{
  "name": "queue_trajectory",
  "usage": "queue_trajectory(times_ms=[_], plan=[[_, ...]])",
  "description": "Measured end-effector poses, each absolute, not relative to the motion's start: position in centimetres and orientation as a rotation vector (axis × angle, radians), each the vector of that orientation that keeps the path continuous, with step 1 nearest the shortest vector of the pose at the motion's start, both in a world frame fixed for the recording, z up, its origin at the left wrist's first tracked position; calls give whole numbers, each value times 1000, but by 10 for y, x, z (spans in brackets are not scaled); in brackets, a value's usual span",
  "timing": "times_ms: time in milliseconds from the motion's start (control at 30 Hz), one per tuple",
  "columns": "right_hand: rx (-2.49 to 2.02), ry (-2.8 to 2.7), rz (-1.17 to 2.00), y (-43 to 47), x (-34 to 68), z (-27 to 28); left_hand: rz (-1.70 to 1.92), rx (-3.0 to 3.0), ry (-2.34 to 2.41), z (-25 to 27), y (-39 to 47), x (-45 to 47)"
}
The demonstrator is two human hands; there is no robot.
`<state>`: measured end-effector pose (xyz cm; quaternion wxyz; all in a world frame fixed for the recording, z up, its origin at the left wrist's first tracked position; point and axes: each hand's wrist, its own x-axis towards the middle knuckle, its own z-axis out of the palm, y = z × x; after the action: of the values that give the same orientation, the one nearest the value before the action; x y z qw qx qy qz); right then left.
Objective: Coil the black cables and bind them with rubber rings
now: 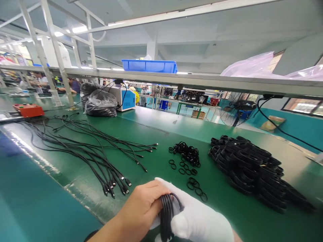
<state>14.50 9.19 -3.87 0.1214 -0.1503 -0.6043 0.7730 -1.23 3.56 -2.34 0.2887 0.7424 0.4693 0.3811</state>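
A black cable [166,215], wound into a coil, is gripped between my two hands at the bottom middle. My bare left hand [145,203] closes on the coil from the left, thumb and fingers at its top. From the right my right hand [194,215], in a white glove, wraps round the same coil, and one cable end bends over toward its thumb. Small black rings [188,168] lie loose and in a heap just beyond my hands. To the left, uncoiled black cables [101,151] with plugs stretch over the green tabletop [151,127].
A large pile of coiled cables [249,168] stands at the right. Behind are plastic-wrapped bundles [101,102], a blue-and-white machine [126,99] and an orange control box [29,110]. An overhead shelf [196,78] carries a blue tray [149,66]. People sit far left.
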Motion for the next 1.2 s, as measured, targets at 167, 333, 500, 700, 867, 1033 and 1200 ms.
queue_trajectory(times_ms=[167,333,500,700,867,1033,1200], plan=[[-353,-1538,2379,95,134,-51,944,1972,1303,-25,39,-13],[-587,-1606,2206,91,127,-37,920,1947,1444,-27,40,-10],[-743,-1567,2327,90,133,-31,944,1606,1467,-27,43,-11],[-683,-1498,2275,92,137,-44,932,1378,1490,-27,47,-5],[-754,-1425,2360,88,132,-48,789,1566,1724,-33,52,-2],[-841,-1461,2392,87,127,-52,647,1710,1883,-27,51,-1],[-730,-1369,2501,87,125,-54,939,1856,1718,-31,39,-5]])
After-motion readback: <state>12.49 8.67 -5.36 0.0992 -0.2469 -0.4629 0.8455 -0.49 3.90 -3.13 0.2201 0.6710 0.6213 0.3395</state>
